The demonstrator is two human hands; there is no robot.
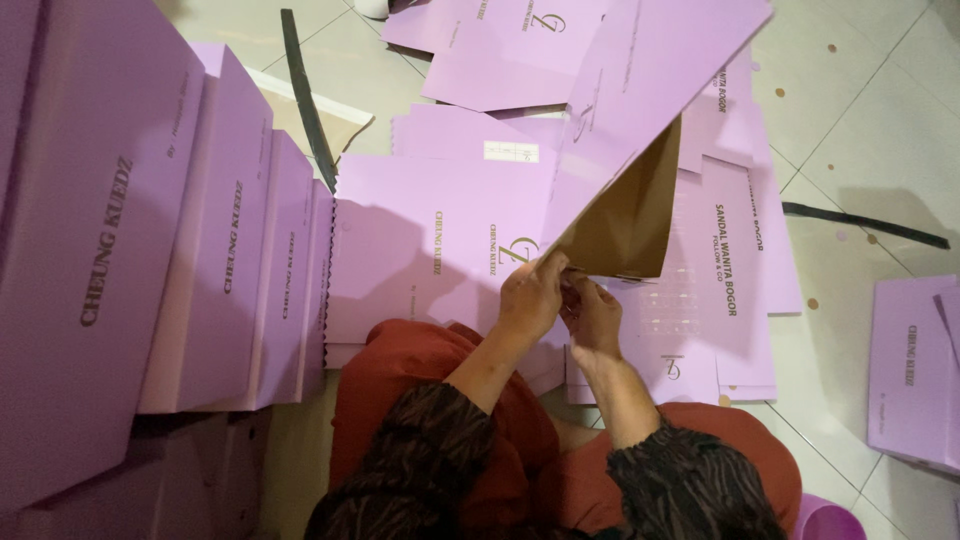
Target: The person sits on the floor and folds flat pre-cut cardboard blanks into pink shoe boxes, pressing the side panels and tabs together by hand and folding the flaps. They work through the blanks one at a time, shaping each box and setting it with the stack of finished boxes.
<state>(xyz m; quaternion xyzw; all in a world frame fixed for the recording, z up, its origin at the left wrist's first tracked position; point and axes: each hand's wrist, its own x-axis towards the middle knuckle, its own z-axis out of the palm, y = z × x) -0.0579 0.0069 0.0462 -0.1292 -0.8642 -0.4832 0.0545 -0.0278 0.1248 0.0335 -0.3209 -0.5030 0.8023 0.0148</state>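
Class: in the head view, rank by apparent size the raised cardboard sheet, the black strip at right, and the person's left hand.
1. Raised cardboard sheet, largest.
2. Black strip.
3. Left hand, smallest, though nearer the camera.

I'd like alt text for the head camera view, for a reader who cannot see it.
Both hands, left and right, pinch the lower edge of a lilac cardboard sheet with a brown underside. More flat sheets cover the tiled floor; folded lilac boxes stand at left.
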